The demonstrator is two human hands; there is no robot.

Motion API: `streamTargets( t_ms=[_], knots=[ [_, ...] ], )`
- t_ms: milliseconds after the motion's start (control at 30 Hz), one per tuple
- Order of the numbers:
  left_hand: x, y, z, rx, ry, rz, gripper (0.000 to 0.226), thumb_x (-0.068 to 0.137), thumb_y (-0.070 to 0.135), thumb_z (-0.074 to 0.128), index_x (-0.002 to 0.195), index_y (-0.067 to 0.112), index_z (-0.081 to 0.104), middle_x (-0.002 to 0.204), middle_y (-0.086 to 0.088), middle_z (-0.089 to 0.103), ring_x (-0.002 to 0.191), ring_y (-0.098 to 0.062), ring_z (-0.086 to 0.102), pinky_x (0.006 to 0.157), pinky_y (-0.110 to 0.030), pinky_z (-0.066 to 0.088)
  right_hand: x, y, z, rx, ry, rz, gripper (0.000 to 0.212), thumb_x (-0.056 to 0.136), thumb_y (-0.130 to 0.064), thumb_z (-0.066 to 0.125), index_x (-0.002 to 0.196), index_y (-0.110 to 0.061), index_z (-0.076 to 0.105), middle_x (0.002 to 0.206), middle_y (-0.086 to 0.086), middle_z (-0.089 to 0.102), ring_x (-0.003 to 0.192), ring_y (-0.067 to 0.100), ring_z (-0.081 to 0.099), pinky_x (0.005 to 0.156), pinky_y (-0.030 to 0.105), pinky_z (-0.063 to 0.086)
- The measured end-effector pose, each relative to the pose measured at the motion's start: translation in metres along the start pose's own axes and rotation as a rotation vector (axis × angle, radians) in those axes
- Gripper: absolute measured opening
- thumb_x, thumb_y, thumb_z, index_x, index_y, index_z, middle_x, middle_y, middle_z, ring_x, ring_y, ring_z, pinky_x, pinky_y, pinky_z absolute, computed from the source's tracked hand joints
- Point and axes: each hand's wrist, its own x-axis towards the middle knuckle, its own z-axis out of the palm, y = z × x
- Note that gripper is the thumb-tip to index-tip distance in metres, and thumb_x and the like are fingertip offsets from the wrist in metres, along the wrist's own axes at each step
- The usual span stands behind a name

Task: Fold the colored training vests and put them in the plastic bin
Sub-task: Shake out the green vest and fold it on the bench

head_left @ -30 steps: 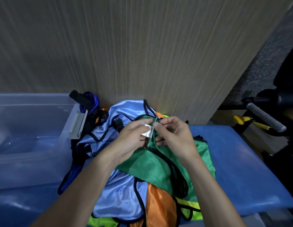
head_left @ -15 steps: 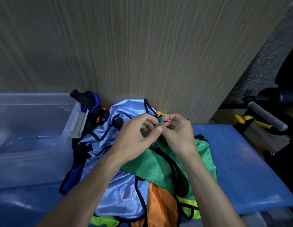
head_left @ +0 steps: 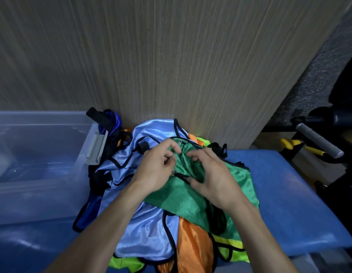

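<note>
Hands parted since before, left hand and right hand pinching green vest, bare blue table rightward.

Left hand, right hand: fingers curled.

Green vest on top at centre frame, a deep grassy green edged in black trim. Under it, to the left, a pale sky-blue vest, shiny, also piped in black. Orange vest peeking out at bottom centre, bright and satiny. Neon yellow-green vest showing along the lower edge, black-bordered too. Upper left of the heap, a royal blue vest tangled with black straps. Plastic bin at left is clear with a bluish cast and a grey latch. Table surface at right, solid blue. Wall behind, beige-brown with fine vertical streaks. Far right, yellow handles.
</note>
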Motion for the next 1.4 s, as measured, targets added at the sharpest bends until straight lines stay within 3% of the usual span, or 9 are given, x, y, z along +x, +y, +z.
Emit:
streamTargets(
  t_ms=[233,400,567,733,833,967,1100,1267,1400],
  knots=[
    [-0.002,0.006,0.001,0.062,0.003,-0.021,0.019,0.098,0.019,0.062,0.093,0.034,0.073,0.088,0.020,0.073,0.081,-0.002,0.069,0.076,-0.034,0.058,0.000,0.006,-0.003,0.039,0.208,0.064,0.005,0.090,-0.020,0.075,0.092,-0.022,0.071,0.085,-0.014,0.068,0.081,0.004,0.064,0.076,0.025,0.051],
    [-0.007,0.015,0.006,0.161,0.027,-0.002,0.027,0.085,0.054,0.072,0.096,0.030,0.069,0.084,0.022,0.061,0.078,0.011,0.053,0.064,-0.009,0.035,0.005,0.002,-0.006,0.290,0.233,0.162,0.016,0.097,-0.022,0.068,0.081,-0.026,0.069,0.074,-0.015,0.068,0.072,0.003,0.063,0.067,0.021,0.047],
    [0.002,0.007,0.015,0.173,0.016,0.013,0.015,0.094,0.039,0.068,0.101,0.026,0.070,0.104,0.012,0.063,0.097,-0.007,0.059,0.082,-0.023,0.040,0.009,0.002,-0.004,0.372,0.218,0.207,0.017,0.100,-0.023,0.063,0.083,-0.024,0.065,0.073,-0.012,0.065,0.071,0.008,0.059,0.067,0.024,0.045],
    [0.006,0.004,0.007,0.080,-0.167,-0.045,0.026,0.105,0.030,0.052,0.079,0.026,0.054,0.088,0.009,0.047,0.074,-0.006,0.049,0.069,-0.030,0.036,0.008,0.008,-0.003,0.364,0.256,0.184,0.005,0.095,-0.025,0.071,0.097,-0.028,0.067,0.078,-0.008,0.069,0.074,0.009,0.064,0.069,0.025,0.049],
    [0.006,0.006,0.007,0.068,-0.179,-0.064,0.033,0.107,0.030,0.046,0.075,0.020,0.048,0.086,0.004,0.045,0.073,-0.013,0.049,0.070,-0.037,0.040,0.005,0.013,-0.010,0.329,0.103,0.108,0.038,0.084,-0.031,0.083,0.117,-0.032,0.065,0.080,-0.007,0.062,0.063,0.006,0.052,0.062,0.020,0.043],
    [0.005,0.010,0.008,0.050,-0.188,-0.070,0.034,0.108,0.027,0.044,0.075,0.017,0.046,0.086,0.004,0.043,0.074,-0.013,0.047,0.069,-0.035,0.039,0.001,0.010,-0.007,-0.055,0.088,-0.087,0.057,0.083,-0.018,0.078,0.133,-0.033,0.055,0.100,-0.018,0.049,0.083,0.000,0.053,0.072,0.026,0.049],
    [0.002,0.012,0.005,0.091,-0.204,-0.042,0.032,0.108,0.025,0.042,0.079,0.014,0.047,0.087,0.003,0.043,0.075,-0.012,0.046,0.066,-0.030,0.035,0.002,0.005,-0.003,-0.227,0.191,-0.134,0.040,0.088,-0.017,0.060,0.127,-0.028,0.058,0.112,-0.011,0.056,0.086,0.019,0.065,0.059,0.042,0.053],
    [-0.004,0.016,0.004,0.143,-0.165,0.028,0.019,0.102,0.034,0.051,0.089,0.021,0.056,0.091,0.011,0.047,0.079,-0.004,0.052,0.067,-0.027,0.036,0.004,0.008,-0.003,-0.102,0.272,-0.121,0.019,0.099,-0.039,0.056,0.103,-0.025,0.069,0.097,-0.012,0.071,0.085,0.014,0.068,0.068,0.040,0.055],
    [-0.010,0.018,0.010,0.243,-0.103,0.102,0.038,0.079,0.060,0.054,0.087,0.023,0.056,0.090,0.011,0.049,0.084,-0.005,0.053,0.072,-0.028,0.043,0.008,0.004,-0.004,-0.036,0.273,-0.079,0.021,0.099,-0.038,0.060,0.087,-0.023,0.070,0.079,-0.010,0.069,0.073,0.011,0.063,0.065,0.038,0.050]
  ],
)
